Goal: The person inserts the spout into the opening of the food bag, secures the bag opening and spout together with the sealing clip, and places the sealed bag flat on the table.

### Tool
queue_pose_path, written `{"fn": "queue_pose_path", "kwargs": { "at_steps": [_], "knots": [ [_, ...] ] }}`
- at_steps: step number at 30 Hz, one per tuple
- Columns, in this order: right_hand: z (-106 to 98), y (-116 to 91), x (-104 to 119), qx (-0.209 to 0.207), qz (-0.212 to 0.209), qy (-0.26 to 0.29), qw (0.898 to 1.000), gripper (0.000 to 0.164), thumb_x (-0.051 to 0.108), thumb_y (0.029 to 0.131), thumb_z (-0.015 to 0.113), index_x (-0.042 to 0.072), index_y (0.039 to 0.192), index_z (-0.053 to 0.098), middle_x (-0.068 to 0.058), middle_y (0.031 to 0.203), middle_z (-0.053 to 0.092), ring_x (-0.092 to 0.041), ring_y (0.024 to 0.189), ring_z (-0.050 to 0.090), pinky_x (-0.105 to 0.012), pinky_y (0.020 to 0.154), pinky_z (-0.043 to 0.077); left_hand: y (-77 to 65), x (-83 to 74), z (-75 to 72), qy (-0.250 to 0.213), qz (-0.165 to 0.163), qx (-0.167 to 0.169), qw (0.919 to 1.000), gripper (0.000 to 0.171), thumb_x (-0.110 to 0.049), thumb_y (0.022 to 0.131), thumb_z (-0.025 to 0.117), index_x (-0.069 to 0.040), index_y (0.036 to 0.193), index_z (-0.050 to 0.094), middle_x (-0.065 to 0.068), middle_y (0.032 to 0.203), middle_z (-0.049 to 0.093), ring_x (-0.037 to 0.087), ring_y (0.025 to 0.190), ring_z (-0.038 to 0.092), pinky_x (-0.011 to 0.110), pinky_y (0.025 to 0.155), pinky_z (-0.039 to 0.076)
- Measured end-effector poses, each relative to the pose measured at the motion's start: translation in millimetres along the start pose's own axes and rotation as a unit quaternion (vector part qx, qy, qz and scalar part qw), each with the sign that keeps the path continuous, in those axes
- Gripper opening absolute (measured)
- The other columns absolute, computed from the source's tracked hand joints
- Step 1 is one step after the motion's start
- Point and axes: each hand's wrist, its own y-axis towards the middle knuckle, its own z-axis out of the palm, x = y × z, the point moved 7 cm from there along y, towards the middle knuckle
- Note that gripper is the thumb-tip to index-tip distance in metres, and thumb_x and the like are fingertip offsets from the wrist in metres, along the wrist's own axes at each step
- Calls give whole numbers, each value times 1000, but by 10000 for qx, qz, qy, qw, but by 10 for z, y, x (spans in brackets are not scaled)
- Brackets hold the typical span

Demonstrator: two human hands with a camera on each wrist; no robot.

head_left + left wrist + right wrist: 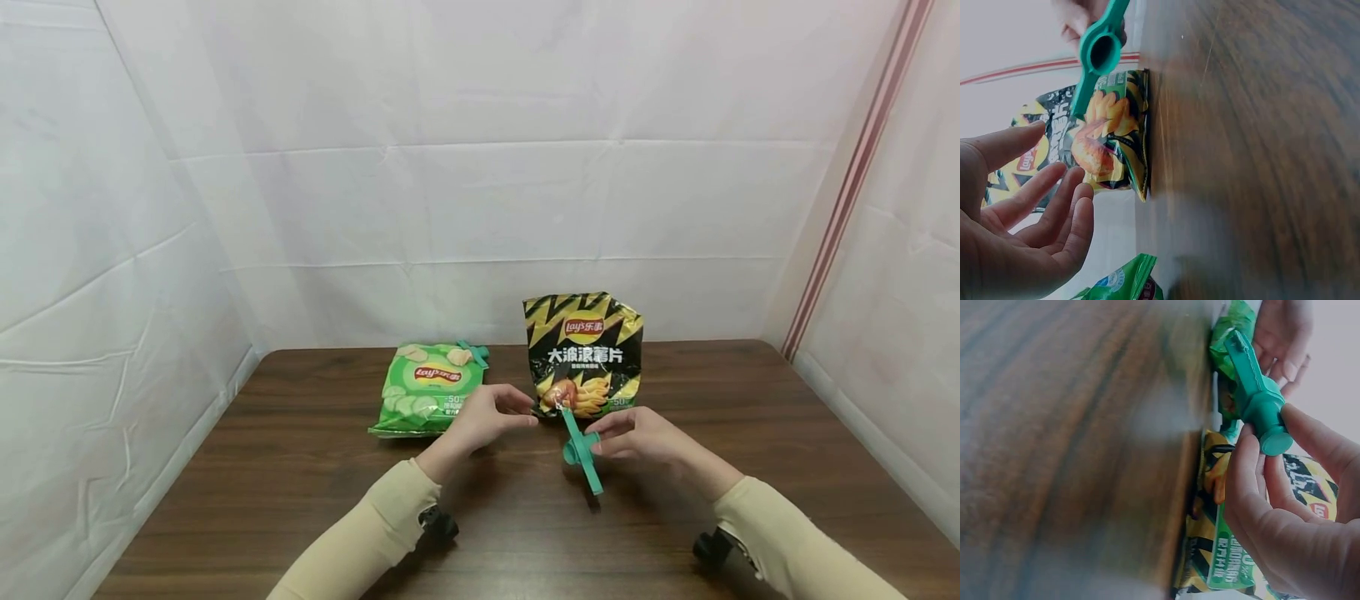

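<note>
My right hand [648, 440] pinches a teal bag clip [589, 473] with a long bar and a round spout, thumb and fingertips at the spout in the right wrist view. The clip is up off the table, tilted, in front of a black and yellow chip bag [584, 357]. That bag stands upright, its printed front facing me. My left hand [482, 418] holds nothing; its fingers are loosely bent with the thumb apart, just left of the black bag's lower corner. In the left wrist view the clip's round opening [1102, 54] faces the camera.
To the left lies a green chip bag [427, 385] with a similar teal clip [477, 353] at its upper right corner. Both bags are near the back edge of the brown wooden table [300, 467]. White sheeting [465, 208] hangs behind and at both sides.
</note>
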Motion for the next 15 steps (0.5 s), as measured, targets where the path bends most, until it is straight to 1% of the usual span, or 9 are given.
{"fn": "queue_pose_path", "kwargs": {
  "at_steps": [2, 6, 9, 12, 15],
  "knots": [
    [-21, 1, 28, 9, -64, 60, 10000, 48, 25, 81, 76, -4, 117, 63, -2, 99, 69, -10, 90, 66, -33, 85, 54, 8, -5, 15, 23, 9, 5, 10000, 31, -22, 80, 76, -5, 105, 70, 11, 101, 71, 20, 88, 64, 28, 72, 51],
    [-30, -1, 85, 163, -135, 502, 9985, 51, 20, 84, 73, -8, 122, 57, -6, 102, 68, -13, 93, 68, -36, 89, 52, 36, -11, 22, -58, -65, -30, 10000, 32, -23, 80, 76, -5, 106, 70, 10, 101, 71, 21, 90, 64, 29, 73, 50],
    [-30, -3, 136, 239, -200, 725, 9969, 53, 18, 85, 72, -11, 125, 53, -8, 104, 68, -14, 94, 68, -38, 91, 51, 68, -24, 24, -161, -86, -48, 9998, 32, -23, 80, 76, -5, 106, 70, 9, 101, 70, 20, 89, 63, 29, 72, 50],
    [-40, 6, 185, 202, -263, 667, 9972, 53, 18, 85, 72, -10, 125, 54, -9, 106, 67, -14, 95, 67, -39, 92, 50, 96, -47, 27, -262, -94, -44, 9996, 31, -21, 81, 76, -6, 107, 70, 9, 101, 70, 21, 90, 63, 29, 72, 50],
    [-48, 31, 226, 110, -273, 582, 9979, 50, 19, 84, 73, -7, 123, 57, -9, 108, 67, -13, 97, 66, -38, 92, 51, 111, -87, 25, -366, -78, -27, 9993, 31, -21, 81, 76, -6, 108, 70, 9, 102, 70, 21, 91, 63, 29, 72, 51]
  ]
}}
